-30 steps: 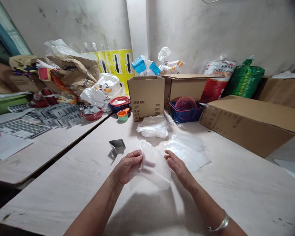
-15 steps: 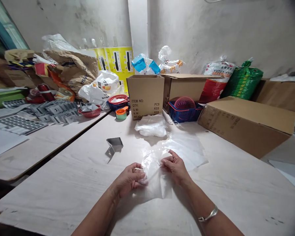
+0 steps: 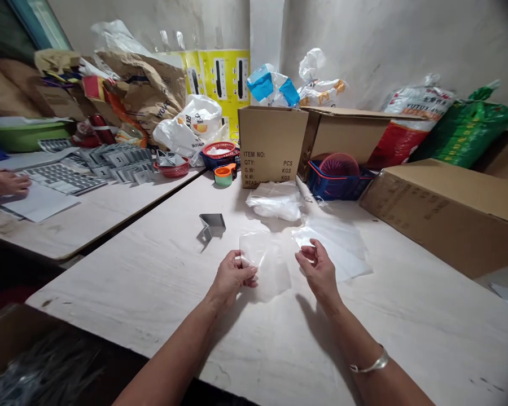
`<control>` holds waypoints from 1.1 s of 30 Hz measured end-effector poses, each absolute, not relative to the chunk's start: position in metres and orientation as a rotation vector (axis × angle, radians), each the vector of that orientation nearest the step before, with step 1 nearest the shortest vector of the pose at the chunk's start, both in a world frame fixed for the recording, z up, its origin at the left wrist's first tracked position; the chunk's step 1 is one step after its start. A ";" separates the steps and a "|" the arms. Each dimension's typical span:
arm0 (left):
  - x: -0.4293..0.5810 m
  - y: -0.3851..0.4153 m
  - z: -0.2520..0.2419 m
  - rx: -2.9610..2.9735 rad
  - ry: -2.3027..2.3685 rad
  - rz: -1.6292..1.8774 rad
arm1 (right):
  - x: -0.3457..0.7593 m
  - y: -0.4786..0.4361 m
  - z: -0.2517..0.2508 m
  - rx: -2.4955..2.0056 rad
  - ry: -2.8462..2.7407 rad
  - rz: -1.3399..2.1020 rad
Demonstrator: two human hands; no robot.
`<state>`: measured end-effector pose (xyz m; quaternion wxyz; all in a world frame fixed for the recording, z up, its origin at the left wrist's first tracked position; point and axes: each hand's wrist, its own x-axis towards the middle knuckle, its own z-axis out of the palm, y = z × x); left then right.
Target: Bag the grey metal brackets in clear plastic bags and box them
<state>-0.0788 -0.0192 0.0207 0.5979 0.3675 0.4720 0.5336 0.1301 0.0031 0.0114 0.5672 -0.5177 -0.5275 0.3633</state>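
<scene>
The bare hand of a co-worker (image 3: 6, 184) is cut off by the left edge, and the grey things inside the dark box (image 3: 34, 366) are too blurred to tell.

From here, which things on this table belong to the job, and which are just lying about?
In use: left hand pinching a clear plastic sheet; open right hand beside a stack of clear sheets.
Lying about: bent metal bracket, cardboard box, blue basket.
</scene>
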 end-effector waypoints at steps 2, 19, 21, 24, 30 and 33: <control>-0.081 -0.018 0.019 0.854 1.135 1.313 | 0.124 -0.005 0.015 -1.182 -1.429 0.679; -0.070 -0.025 0.019 1.034 1.236 1.153 | 0.103 -0.016 0.001 -1.137 -1.954 0.037; -0.070 -0.028 0.017 1.215 1.347 1.171 | 0.104 -0.015 0.002 -1.138 -1.920 0.036; -0.070 -0.034 0.015 1.660 1.553 1.278 | 0.105 -0.016 0.005 -1.109 -1.945 0.014; -0.071 -0.035 0.010 2.350 1.782 1.250 | 0.104 -0.021 0.011 -1.029 -2.044 -0.018; -0.073 -0.035 0.011 2.465 1.823 1.234 | 0.104 -0.022 0.011 -0.983 -2.065 -0.065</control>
